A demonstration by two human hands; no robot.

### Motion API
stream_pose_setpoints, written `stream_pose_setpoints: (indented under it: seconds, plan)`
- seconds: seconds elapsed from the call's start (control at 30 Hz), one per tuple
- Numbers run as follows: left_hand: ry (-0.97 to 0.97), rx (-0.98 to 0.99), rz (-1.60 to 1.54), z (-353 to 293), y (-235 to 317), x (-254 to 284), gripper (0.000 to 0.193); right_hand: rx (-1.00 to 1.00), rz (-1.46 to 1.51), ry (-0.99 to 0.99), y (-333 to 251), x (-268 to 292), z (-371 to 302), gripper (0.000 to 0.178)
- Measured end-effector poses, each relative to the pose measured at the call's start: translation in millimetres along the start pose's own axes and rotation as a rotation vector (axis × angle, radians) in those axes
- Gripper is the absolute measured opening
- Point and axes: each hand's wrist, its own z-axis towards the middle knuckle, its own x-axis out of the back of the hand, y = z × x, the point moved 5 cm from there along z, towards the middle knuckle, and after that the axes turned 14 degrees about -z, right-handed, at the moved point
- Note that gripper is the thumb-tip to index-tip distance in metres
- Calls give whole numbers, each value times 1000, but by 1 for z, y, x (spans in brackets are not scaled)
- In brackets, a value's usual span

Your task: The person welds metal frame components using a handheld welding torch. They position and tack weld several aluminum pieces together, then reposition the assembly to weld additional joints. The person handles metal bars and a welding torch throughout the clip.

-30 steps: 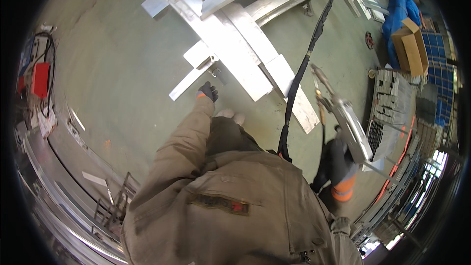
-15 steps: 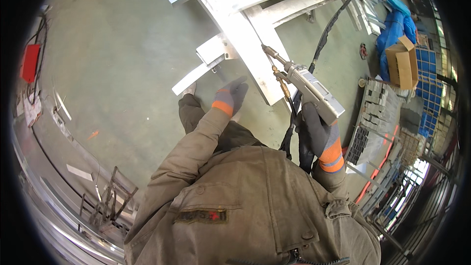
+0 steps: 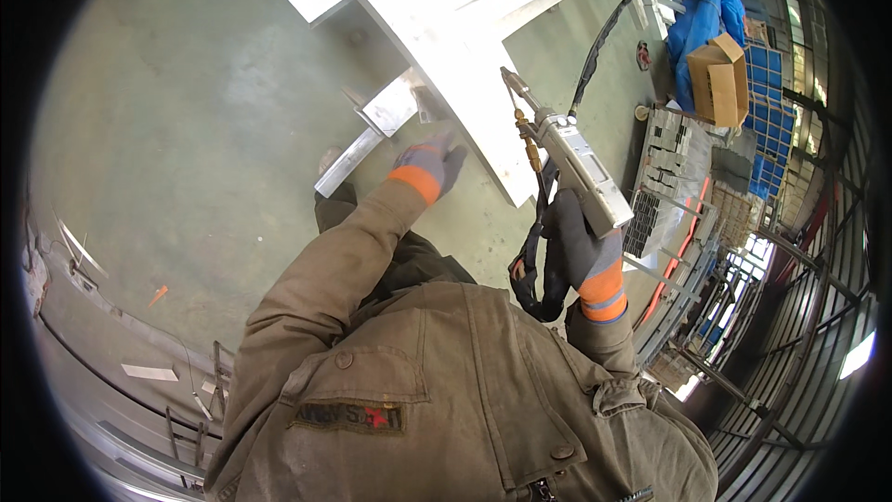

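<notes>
My right hand (image 3: 581,237), in a grey and black glove with an orange cuff, is closed round the rear of a silver, box-shaped welding gun (image 3: 583,172). Its narrow nozzle points up and left, over the edge of a bright metal beam (image 3: 465,98). A brass fitting (image 3: 529,141) runs along the gun's left side, and a black cable loop (image 3: 528,265) hangs by my right hand. My left hand (image 3: 435,165), gloved alike, holds nothing visible and has its fingers apart, just below a short metal bracket (image 3: 390,104) that sticks out from the beam.
A thick black hose (image 3: 595,51) rises from behind the gun. At the right are an open cardboard box (image 3: 717,84), blue sheeting (image 3: 697,19) and stacked grey metal profiles (image 3: 664,153). Long metal rails (image 3: 139,455) lie at the lower left.
My view has shifted, so the beam appears larger and nearer. My left hand has risen slightly nearer the beam's edge. The gun stays in my right hand.
</notes>
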Motion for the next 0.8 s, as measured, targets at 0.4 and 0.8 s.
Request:
stream_pose_setpoints:
  seconds: [0.4,0.8]
  plan:
    - [172,784,-948,121,-205,-110,82,-118,-127,-45,18,-31,10,30]
    - [329,496,-1576,149,-174,-100,51,-62,-46,-92,48,-43,22,41]
